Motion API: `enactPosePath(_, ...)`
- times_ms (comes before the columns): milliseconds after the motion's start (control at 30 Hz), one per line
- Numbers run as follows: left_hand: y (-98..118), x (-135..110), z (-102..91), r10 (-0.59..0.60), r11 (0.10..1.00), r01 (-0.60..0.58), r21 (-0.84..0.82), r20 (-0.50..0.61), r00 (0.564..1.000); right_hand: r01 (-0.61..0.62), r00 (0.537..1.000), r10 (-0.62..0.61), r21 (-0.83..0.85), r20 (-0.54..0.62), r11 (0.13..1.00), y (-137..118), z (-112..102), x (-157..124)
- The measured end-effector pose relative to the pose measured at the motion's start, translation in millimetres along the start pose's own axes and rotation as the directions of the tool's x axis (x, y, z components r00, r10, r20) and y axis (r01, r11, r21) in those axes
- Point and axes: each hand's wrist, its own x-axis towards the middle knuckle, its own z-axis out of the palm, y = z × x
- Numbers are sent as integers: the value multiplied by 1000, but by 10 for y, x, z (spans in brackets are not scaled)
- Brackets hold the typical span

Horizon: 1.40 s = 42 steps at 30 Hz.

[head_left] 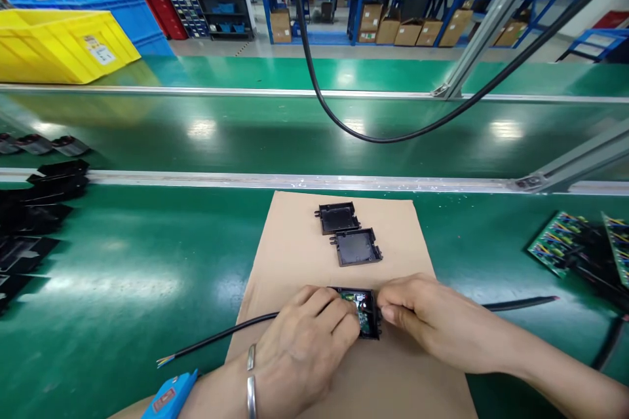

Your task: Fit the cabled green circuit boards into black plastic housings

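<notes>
A small black plastic housing (368, 315) with a green circuit board inside rests on a tan cardboard sheet (295, 255). My left hand (304, 347) is closed over its left side, fingers pressing on the board. My right hand (417, 317) pinches its right edge. A black cable (221, 337) with bare coloured wire ends runs out to the left, and another cable end (521, 304) lies to the right. Two empty black housing shells (338, 217) (358, 247) lie farther back on the cardboard.
Black plastic parts (34, 209) are piled at the left on the green bench. Green circuit boards with wires (565, 242) lie at the right. A black hose (373, 137) hangs over the conveyor belt (196, 131). A yellow bin (54, 46) stands far left.
</notes>
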Motion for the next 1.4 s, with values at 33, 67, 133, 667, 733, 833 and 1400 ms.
enactPosePath(33,-1,5,-8,-9,1000,9,4,2,1000,-12,1000,12,-10,6,1000,-7,-13,3)
enactPosePath(67,0,12,-19,-11,1000,11,11,4,1000,-24,1000,24,-23,10,999,-18,-25,10)
enactPosePath(133,9,27,-45,-7,1000,6,26,18,1000,-44,999,44,-62,9,997,-45,-42,35)
enactPosePath(667,-29,-33,15,29,996,-44,-74,-197,980,0,955,-62,-208,-290,978,76,200,-136)
enactPosePath(733,-40,-49,26,47,996,-60,-60,-203,978,94,941,-138,-155,-308,983,163,238,-171)
enactPosePath(833,-31,-57,38,63,997,-68,-23,-165,984,185,914,-239,-185,-328,965,235,318,-157)
enactPosePath(1400,105,63,-113,-90,994,82,73,107,990,195,855,-352,-393,-382,899,251,508,-144)
